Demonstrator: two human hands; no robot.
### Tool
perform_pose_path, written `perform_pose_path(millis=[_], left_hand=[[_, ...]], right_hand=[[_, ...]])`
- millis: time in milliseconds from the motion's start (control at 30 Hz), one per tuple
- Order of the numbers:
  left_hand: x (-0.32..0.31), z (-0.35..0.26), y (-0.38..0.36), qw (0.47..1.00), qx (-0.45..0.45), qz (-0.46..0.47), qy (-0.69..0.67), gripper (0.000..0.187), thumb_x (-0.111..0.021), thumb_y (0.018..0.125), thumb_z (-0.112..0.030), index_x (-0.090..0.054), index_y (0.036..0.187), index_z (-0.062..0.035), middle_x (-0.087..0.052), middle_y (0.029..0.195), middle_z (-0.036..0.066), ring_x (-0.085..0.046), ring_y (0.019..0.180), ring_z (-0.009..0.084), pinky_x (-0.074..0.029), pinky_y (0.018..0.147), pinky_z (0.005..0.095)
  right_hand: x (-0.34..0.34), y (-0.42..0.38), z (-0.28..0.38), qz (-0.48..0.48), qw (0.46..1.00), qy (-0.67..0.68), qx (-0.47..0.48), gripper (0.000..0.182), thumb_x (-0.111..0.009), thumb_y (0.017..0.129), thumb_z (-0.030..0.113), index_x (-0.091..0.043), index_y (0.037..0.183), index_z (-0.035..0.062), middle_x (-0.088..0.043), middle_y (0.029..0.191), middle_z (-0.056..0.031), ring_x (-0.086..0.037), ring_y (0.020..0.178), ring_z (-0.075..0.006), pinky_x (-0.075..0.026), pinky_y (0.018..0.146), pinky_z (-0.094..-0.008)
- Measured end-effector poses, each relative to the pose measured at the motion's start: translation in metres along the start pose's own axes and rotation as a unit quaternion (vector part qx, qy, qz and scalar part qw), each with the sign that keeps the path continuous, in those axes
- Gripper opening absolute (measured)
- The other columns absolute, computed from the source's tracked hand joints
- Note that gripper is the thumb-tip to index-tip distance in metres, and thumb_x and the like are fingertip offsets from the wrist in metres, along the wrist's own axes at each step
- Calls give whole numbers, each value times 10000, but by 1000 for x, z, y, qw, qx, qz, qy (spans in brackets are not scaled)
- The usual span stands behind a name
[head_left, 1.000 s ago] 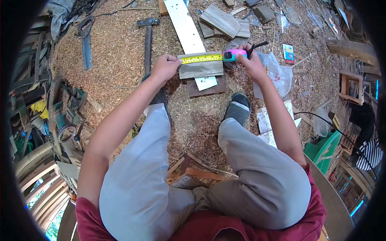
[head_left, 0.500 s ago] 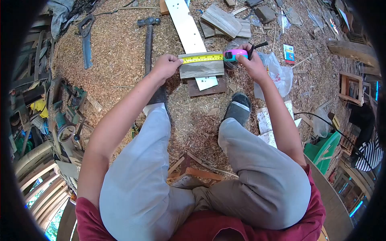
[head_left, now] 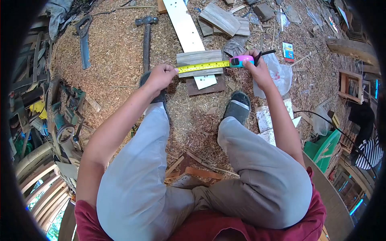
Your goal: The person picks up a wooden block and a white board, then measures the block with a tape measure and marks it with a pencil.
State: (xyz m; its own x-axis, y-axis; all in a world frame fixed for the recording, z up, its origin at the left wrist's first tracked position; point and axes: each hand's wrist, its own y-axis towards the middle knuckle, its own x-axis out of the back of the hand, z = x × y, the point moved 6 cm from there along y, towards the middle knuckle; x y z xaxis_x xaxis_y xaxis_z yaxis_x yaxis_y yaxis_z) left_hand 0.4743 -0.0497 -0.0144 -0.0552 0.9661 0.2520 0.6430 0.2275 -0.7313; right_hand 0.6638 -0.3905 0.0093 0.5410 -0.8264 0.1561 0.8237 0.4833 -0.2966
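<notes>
A short grey wooden board [head_left: 197, 57] lies across a long white plank [head_left: 184, 28] in front of me. The yellow blade of a tape measure [head_left: 242, 61] stretches over the board from side to side. My left hand [head_left: 161, 76] pinches the blade's end at the board's left edge. Wrapped around the pink and blue case, just past the right edge, is my right hand [head_left: 259, 69]. A thin black pen-like stick [head_left: 267, 52] also pokes out from between its fingers.
A hammer [head_left: 147, 40] and a handsaw [head_left: 84, 44] lie on wood shavings to the left. Several board offcuts [head_left: 220, 19] are piled beyond the white plank. At the right are a clear plastic bag [head_left: 283, 76] and a green plastic item [head_left: 325, 148].
The tape has slid toward me down the board, and its case has moved right with more blade showing. My left hand has come slightly nearer and left.
</notes>
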Motion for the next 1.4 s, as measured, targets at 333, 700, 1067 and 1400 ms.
perform_pose_path(millis=[333, 700, 1067, 1400], left_hand=[[-14, 1, -2, 1000, -21, -6, -1, 219, -768, 1036, -228, -705, 1059, -19, -640, 820, -20, -553, 680, 79, -453, 605, 269], [-19, -15, 2, 998, -47, -41, -1, 226, -798, 1014, -208, -707, 1067, -8, -651, 828, -17, -573, 695, 74, -466, 610, 273], [-20, -10, 9, 999, -41, -18, -13, 235, -802, 1019, -227, -712, 1039, -12, -668, 806, -9, -588, 685, 78, -488, 623, 265], [-19, -17, -1, 1000, -9, -2, 11, 240, -780, 1034, -252, -709, 1034, -22, -692, 850, 18, -621, 717, 96, -518, 660, 274]], right_hand=[[1, -11, -1, 7, 1000, -4, 5, 327, -757, 931, 178, -607, 1184, 33, -668, 1071, -41, -612, 969, -136, -515, 898, -318], [-11, -15, 3, 22, 1000, 1, -10, 315, -756, 951, 180, -595, 1185, 43, -682, 1139, -54, -607, 968, -127, -517, 889, -308], [-18, -16, -1, 51, 999, -8, -5, 296, -709, 991, 210, -574, 1206, 57, -682, 1247, -81, -619, 1064, -151, -533, 940, -331], [-17, -15, -1, 60, 998, -22, -17, 319, -727, 986, 220, -570, 1213, 61, -673, 1265, -78, -609, 1069, -145, -523, 941, -325]])
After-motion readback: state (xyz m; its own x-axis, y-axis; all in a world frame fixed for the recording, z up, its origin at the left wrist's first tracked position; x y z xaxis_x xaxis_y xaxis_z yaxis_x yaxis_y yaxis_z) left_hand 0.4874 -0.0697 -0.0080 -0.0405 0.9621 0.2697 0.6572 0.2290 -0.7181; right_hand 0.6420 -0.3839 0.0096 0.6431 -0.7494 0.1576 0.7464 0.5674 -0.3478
